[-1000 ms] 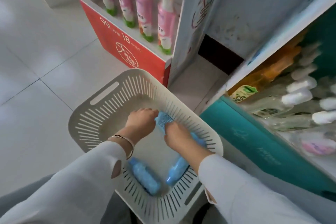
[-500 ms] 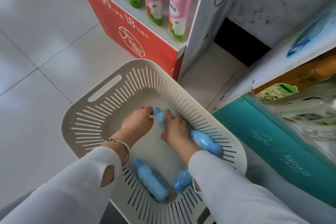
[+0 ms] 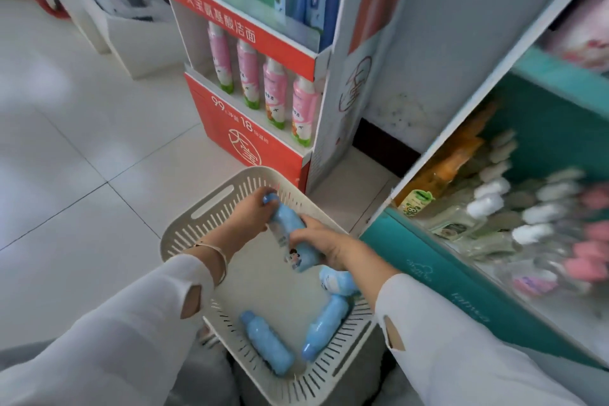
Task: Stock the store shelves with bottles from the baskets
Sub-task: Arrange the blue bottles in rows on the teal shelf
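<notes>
A cream slotted basket [image 3: 211, 208] stands on the floor below me. Over it I hold a light blue bottle [image 3: 291, 234], tilted with its cap pointing away. My left hand [image 3: 250, 211] grips the cap end and my right hand [image 3: 318, 241] grips the lower body. Three more blue bottles lie in the basket: one [image 3: 267, 344] near the front, one [image 3: 324, 326] along the right wall, one [image 3: 337, 280] partly hidden under my right wrist. The shelf [image 3: 461, 273] with a teal front stands to the right, holding several clear, orange and pink bottles.
A red cardboard display stand [image 3: 250, 138] with pink bottles stands just behind the basket. White boxes [image 3: 131, 39] sit on the tiled floor at the far left. A white shelf side panel [image 3: 478, 102] rises on the right.
Both hands have lifted one blue bottle up off the basket floor. My view has tilted upward, showing more of the display stand and shelf.
</notes>
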